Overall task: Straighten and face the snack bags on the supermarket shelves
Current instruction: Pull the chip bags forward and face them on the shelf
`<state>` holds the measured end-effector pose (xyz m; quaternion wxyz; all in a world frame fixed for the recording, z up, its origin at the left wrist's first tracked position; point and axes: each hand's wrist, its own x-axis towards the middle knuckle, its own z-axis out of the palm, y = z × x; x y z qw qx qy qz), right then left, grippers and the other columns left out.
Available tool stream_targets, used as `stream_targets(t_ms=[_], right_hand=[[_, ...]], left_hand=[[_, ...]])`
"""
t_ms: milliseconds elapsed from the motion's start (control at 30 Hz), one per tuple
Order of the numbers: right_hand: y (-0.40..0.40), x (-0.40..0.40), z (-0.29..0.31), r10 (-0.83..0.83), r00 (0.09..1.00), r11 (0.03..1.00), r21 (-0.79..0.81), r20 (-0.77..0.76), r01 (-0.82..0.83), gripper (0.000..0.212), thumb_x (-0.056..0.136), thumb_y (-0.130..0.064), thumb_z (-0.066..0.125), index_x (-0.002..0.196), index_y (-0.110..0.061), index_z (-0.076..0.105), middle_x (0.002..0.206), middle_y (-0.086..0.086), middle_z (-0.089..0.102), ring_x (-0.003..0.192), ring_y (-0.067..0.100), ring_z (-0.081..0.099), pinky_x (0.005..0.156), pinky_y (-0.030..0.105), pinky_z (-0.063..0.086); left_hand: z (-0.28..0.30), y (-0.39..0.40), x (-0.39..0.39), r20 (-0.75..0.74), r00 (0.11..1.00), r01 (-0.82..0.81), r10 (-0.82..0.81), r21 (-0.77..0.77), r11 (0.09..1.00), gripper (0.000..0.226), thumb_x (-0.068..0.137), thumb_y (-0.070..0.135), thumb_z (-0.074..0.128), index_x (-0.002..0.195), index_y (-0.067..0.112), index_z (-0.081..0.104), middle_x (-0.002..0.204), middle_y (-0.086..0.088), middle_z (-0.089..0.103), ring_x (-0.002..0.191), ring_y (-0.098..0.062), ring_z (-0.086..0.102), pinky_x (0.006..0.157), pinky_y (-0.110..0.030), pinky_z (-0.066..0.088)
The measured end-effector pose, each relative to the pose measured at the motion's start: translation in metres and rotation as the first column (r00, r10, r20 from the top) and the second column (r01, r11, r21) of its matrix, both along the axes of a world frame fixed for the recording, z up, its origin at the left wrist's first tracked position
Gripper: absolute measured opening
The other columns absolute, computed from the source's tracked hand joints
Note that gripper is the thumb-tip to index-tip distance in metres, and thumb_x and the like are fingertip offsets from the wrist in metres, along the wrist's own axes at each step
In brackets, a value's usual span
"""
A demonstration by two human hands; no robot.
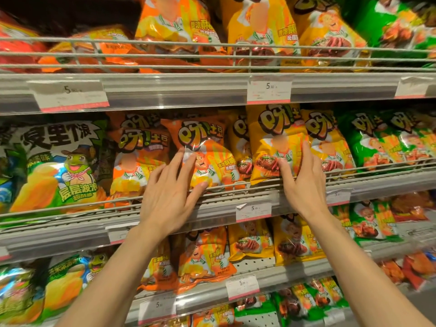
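On the middle shelf an orange snack bag (pixel 200 138) stands upright behind the wire rail (pixel 118 201). My left hand (pixel 169 194) lies flat against its lower front, fingers spread and straight. To its right stands a yellow snack bag (pixel 276 135), tilted slightly. My right hand (pixel 304 182) holds that bag's lower right edge, thumb on the front and fingers along its side. Another orange bag (pixel 134 156) leans just left of my left hand.
Green bags (pixel 377 142) stand at the right, and a large green bag with a frog figure (pixel 61 161) at the left. Price tags (pixel 269 90) hang on the shelf edges. Shelves above and below hold more orange, yellow and green bags.
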<state>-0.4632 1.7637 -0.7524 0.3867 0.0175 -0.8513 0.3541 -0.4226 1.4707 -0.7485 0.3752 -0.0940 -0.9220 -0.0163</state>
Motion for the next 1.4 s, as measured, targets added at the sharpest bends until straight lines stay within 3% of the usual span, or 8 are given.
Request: stream_targets(t_ms=[200, 333, 433, 667, 867, 1000, 1133, 1400], right_hand=[[-0.014, 0.007, 0.014, 0.025, 0.997, 0.999, 0.022, 0.078, -0.027, 0.081, 0.098, -0.069, 0.035, 0.162, -0.028, 0.007, 0.169, 0.005, 0.002, 0.155, 0.029, 0.009, 0.124, 0.056, 0.016], [-0.025, 0.011, 0.011, -0.02, 0.993, 0.992, 0.129, 0.12, 0.005, 0.085, 0.094, -0.073, 0.038, 0.161, -0.034, 0.002, 0.168, 0.011, 0.006, 0.153, 0.035, 0.015, 0.123, 0.054, 0.019], [-0.026, 0.011, 0.024, -0.018, 0.997, 0.991, 0.137, 0.077, 0.007, 0.09, 0.093, -0.069, 0.046, 0.161, -0.03, 0.002, 0.17, 0.009, -0.005, 0.156, 0.031, 0.003, 0.124, 0.056, 0.014], [-0.034, -0.005, 0.025, -0.035, 0.994, 0.96, 0.28, 0.104, 0.005, 0.092, 0.092, -0.076, 0.038, 0.161, -0.027, 0.0, 0.168, 0.011, -0.017, 0.156, 0.028, -0.015, 0.125, 0.055, 0.008], [-0.023, -0.02, 0.026, 0.029, 0.995, 0.961, 0.27, 0.09, -0.053, 0.108, 0.087, -0.077, 0.049, 0.161, -0.021, -0.007, 0.168, 0.014, -0.014, 0.156, 0.031, -0.009, 0.126, 0.053, 0.01], [-0.026, -0.02, 0.025, -0.059, 0.988, 0.944, 0.329, 0.143, 0.009, 0.103, 0.089, -0.079, 0.039, 0.161, -0.018, -0.002, 0.168, 0.016, -0.013, 0.156, 0.031, -0.009, 0.126, 0.053, 0.01], [-0.031, -0.009, 0.006, -0.061, 0.992, 0.931, 0.364, 0.113, 0.016, 0.095, 0.095, -0.076, 0.028, 0.16, -0.024, -0.017, 0.166, 0.011, -0.026, 0.154, 0.025, -0.023, 0.127, 0.049, -0.001], [-0.034, -0.009, 0.004, -0.058, 0.99, 0.942, 0.334, 0.129, 0.011, 0.091, 0.096, -0.074, 0.027, 0.159, -0.028, -0.019, 0.165, 0.008, -0.029, 0.152, 0.022, -0.028, 0.125, 0.051, -0.007]], left_hand=[[0.001, 0.001, 0.001, -0.001, 1.0, 0.001, -0.001, -0.002, 1.0, 0.07, 0.103, 0.064, 0.021, 0.158, 0.021, 0.03, 0.163, -0.008, 0.033, 0.145, -0.024, 0.041, 0.117, -0.043, 0.032], [0.001, 0.0, 0.0, 0.002, 1.0, -0.005, 0.005, -0.012, 1.0, 0.068, 0.103, 0.063, 0.023, 0.157, 0.022, 0.03, 0.163, -0.008, 0.033, 0.144, -0.024, 0.041, 0.116, -0.043, 0.032], [0.002, 0.0, 0.001, 0.0, 1.0, -0.008, 0.008, -0.017, 1.0, 0.065, 0.103, 0.062, 0.023, 0.153, 0.022, 0.033, 0.163, -0.009, 0.035, 0.144, -0.025, 0.042, 0.116, -0.044, 0.033], [0.001, -0.001, -0.001, 0.009, 1.0, -0.02, 0.02, -0.026, 0.999, 0.069, 0.103, 0.063, 0.023, 0.157, 0.021, 0.031, 0.162, -0.008, 0.035, 0.144, -0.025, 0.042, 0.116, -0.043, 0.033], [0.0, -0.001, -0.002, 0.005, 1.0, -0.031, 0.031, -0.034, 0.999, 0.068, 0.104, 0.063, 0.022, 0.157, 0.021, 0.03, 0.161, -0.008, 0.036, 0.142, -0.024, 0.042, 0.115, -0.042, 0.033], [0.001, 0.0, -0.001, 0.008, 1.0, -0.028, 0.028, -0.036, 0.999, 0.068, 0.104, 0.063, 0.021, 0.156, 0.021, 0.031, 0.161, -0.009, 0.037, 0.141, -0.025, 0.043, 0.114, -0.043, 0.033], [0.001, 0.0, 0.0, 0.005, 1.0, -0.029, 0.029, -0.033, 0.999, 0.067, 0.103, 0.063, 0.023, 0.154, 0.021, 0.034, 0.159, -0.01, 0.038, 0.138, -0.027, 0.045, 0.113, -0.043, 0.035], [0.004, 0.001, 0.002, 0.021, 1.0, -0.019, 0.019, -0.019, 1.0, 0.067, 0.102, 0.065, 0.026, 0.149, 0.019, 0.041, 0.158, -0.011, 0.039, 0.134, -0.029, 0.049, 0.111, -0.045, 0.037]])
